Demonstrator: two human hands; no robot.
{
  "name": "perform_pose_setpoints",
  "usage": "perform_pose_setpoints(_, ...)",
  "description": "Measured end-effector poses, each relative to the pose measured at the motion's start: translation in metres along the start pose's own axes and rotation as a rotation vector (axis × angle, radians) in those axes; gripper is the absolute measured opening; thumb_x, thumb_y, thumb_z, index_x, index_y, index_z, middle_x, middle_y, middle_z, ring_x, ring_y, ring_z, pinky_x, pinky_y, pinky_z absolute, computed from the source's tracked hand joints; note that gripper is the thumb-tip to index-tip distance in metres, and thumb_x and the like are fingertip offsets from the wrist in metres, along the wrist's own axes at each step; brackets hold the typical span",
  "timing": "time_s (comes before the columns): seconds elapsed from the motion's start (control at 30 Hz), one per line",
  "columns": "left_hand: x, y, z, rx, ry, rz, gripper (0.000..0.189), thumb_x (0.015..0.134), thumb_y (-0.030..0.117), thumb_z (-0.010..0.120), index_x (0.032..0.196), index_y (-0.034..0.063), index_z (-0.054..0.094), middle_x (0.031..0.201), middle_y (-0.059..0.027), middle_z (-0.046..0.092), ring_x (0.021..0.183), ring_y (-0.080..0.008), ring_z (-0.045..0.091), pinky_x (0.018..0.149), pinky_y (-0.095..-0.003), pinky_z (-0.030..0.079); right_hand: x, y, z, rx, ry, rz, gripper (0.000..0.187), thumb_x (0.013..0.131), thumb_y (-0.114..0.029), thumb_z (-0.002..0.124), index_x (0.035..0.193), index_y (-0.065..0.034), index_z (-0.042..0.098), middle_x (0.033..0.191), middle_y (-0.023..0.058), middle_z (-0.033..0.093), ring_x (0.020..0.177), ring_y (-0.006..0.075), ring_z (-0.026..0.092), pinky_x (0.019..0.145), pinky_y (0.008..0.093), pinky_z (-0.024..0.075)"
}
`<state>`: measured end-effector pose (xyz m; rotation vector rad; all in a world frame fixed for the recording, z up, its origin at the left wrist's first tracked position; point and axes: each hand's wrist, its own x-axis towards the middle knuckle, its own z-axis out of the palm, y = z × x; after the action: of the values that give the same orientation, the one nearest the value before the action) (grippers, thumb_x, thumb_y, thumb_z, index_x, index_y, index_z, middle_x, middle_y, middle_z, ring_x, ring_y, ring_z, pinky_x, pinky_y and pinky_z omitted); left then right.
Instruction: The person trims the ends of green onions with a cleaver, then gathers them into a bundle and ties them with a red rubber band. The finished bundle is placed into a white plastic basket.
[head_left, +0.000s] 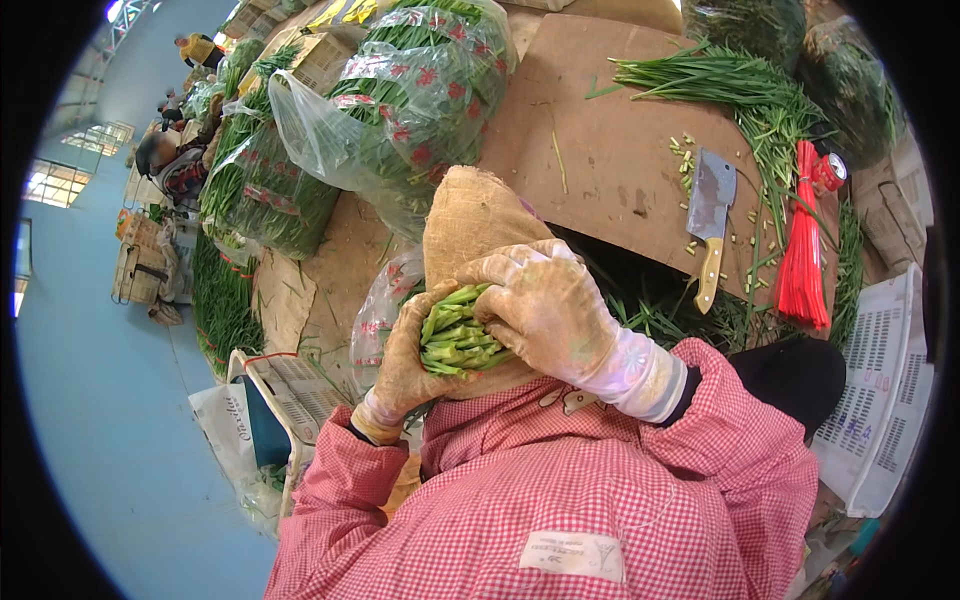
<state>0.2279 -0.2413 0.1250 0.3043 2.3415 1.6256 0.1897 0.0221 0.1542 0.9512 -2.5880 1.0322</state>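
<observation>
Both hands wear soiled, thin work gloves. My left hand (409, 352) curls around a bundle of green vegetable stems (461, 337), whose cut ends point up toward me. Over the bundle's right side lies my right hand (551, 307), its fingertips bent onto the stem ends; whether it grips any of them cannot be made out. Beneath and beyond the hands is a piece of brown burlap cloth (472, 217), which hides the rest of the bundle. To the right, a cleaver (711, 202) with a wooden handle rests on the brown board (600, 157), among short cut stem pieces (686, 157).
Red ties (804, 247) lie beside a red can (829, 172) at the board's right edge. Loose green stalks (705, 75) spread behind the cleaver. Large plastic-wrapped bundles (420, 97) stand ahead. White plastic crates (870, 390) flank me on the right. Another person (176, 161) sits far left.
</observation>
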Motion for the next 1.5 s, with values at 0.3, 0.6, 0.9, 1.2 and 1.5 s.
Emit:
perform_pose_setpoints(0.3,-0.006,0.009,0.008,-0.135,0.074,-0.022,0.13,0.06,0.035,0.112,0.169,0.0078,0.045,0.151,-0.0124,0.059,0.143,-0.0284,0.058,0.126,-0.0424,0.046,-0.039,0.024,-0.051,0.115,0.318,-0.054,0.012,0.083,-0.012,0.084,0.088,-0.009,0.073,0.116,0.0067,0.079,0.113,0.0295,0.073,0.1,0.0488,0.0538)
perform_pose_setpoints(0.6,-0.004,-0.006,-0.01,-0.249,-0.046,-0.044,0.131,0.063,0.017,0.112,0.17,0.0055,0.038,0.159,-0.012,0.06,0.147,-0.0269,0.061,0.125,-0.0453,0.051,-0.219,0.059,-0.219,0.006,0.656,0.606,0.021,0.1,-0.022,0.076,0.099,-0.0033,0.067,0.141,0.0188,0.07,0.127,0.0281,0.065,0.112,0.0455,0.0494)
perform_pose_setpoints(0.9,-0.003,0.007,-0.005,-0.47,-0.029,-0.101,0.125,0.064,0.027,0.112,0.166,0.0049,0.044,0.157,-0.0095,0.06,0.147,-0.0237,0.059,0.126,-0.0408,0.048,-0.203,0.031,-0.188,-0.136,-0.066,0.47,0.013,0.082,-0.008,0.081,0.092,-0.0069,0.072,0.115,0.0102,0.08,0.113,0.0305,0.074,0.099,0.0453,0.0533)
perform_pose_setpoints(1.2,0.002,0.02,-0.001,-0.275,-0.023,-0.05,0.117,0.069,0.03,0.11,0.163,0.0033,0.046,0.154,-0.0105,0.062,0.144,-0.0231,0.059,0.125,-0.0404,0.047,-0.029,-0.011,-0.023,0.692,-0.005,-0.044,0.025,0.097,-0.015,0.08,0.121,-0.0061,0.081,0.123,0.0105,0.082,0.109,0.0242,0.079,0.092,0.0395,0.0616)
perform_pose_setpoints(1.5,0.006,0.008,0.0,0.1,0.046,0.087,0.111,0.069,0.047,0.107,0.158,0.0059,0.056,0.147,-0.013,0.065,0.137,-0.03,0.062,0.121,-0.0445,0.047,-0.045,0.032,-0.024,0.903,0.156,0.577,0.015,0.104,-0.006,0.076,0.117,-0.0053,0.084,0.11,0.0063,0.083,0.096,0.0119,0.075,0.083,0.0271,0.0607)
